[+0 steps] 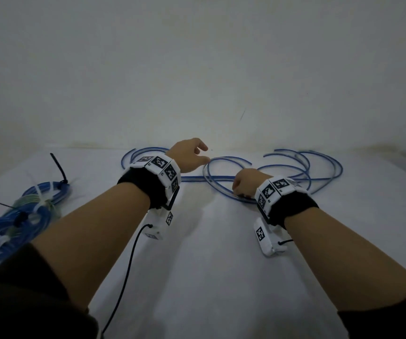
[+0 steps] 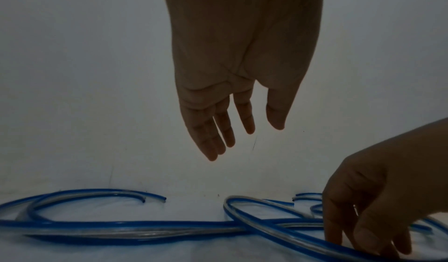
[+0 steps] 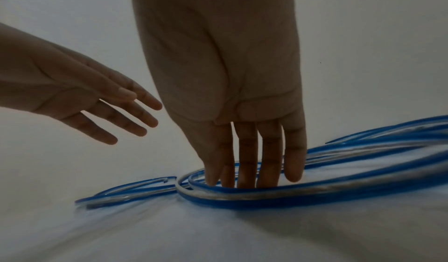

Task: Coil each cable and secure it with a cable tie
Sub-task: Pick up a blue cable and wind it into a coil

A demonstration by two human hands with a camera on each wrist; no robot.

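Several loose blue and clear cables (image 1: 228,157) lie in wide loops on the far part of the white table (image 1: 209,277). My right hand (image 1: 238,192) reaches down into one loop. In the right wrist view its straight fingertips (image 3: 244,180) touch the inner side of that cable loop (image 3: 315,193) on the table top. My left hand (image 1: 203,154) hovers above the cables, to the left of the right hand. Seen from the left wrist, the left hand (image 2: 242,141) has relaxed straight fingers, holds nothing, and hangs well above the cable run (image 2: 145,225).
At the left edge lie coiled blue cable bundles (image 1: 6,231) bound with white ties (image 1: 41,195). A black cable tie (image 1: 58,167) sticks up from the nearest coil. A pale wall stands right behind the table. Thin black leads hang from the wrist cameras.
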